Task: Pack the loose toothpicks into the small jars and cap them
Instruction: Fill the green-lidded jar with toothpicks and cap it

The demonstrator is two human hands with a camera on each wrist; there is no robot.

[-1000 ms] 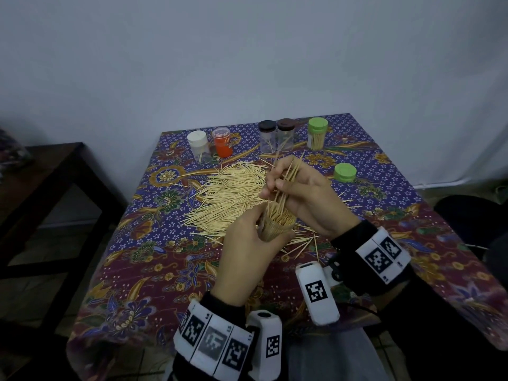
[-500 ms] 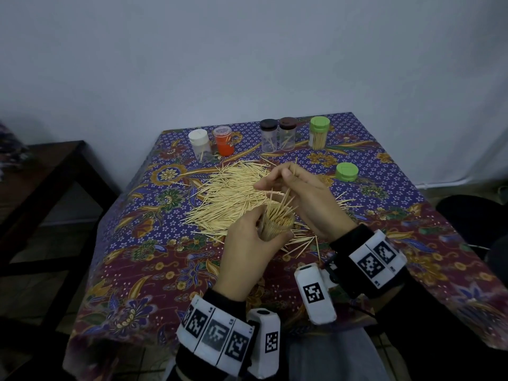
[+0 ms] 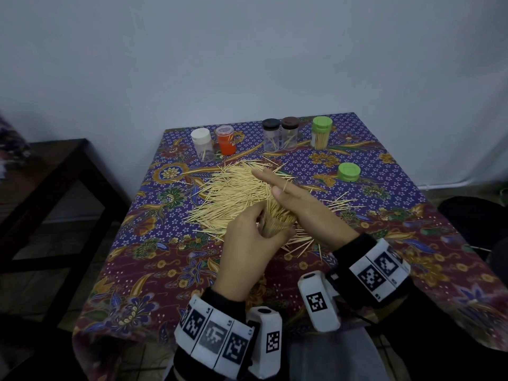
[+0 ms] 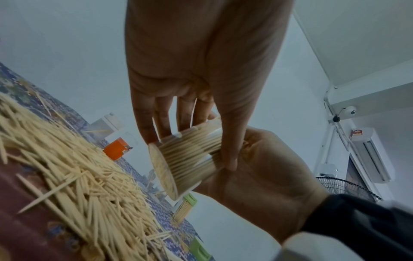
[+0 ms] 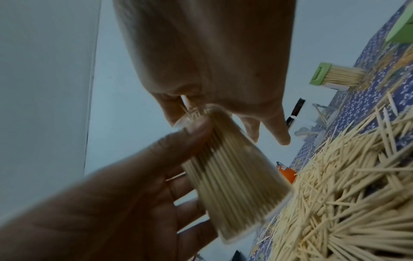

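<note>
Head view: packed jar held over the pile, ready for capping.

The left hand [image 3: 247, 243] curls around the jar [image 3: 275, 225], mouth tilted toward the right hand [image 3: 299, 207], whose flat palm presses the toothpicks' tips with straight fingers. Right of the jar, beyond that hand, lies the green cap [image 3: 348, 172].

A heap of loose wooden toothpicks [image 3: 236, 193] lies mid-table on the patterned batik tablecloth [image 3: 165, 259]. Behind it five small clear plastic jars [image 3: 277, 136] stand in a row along the far edge. A loose round green plastic cap [image 3: 348, 172] sits right of the heap. A dark wooden side table [image 3: 46, 171] stands left.
</note>
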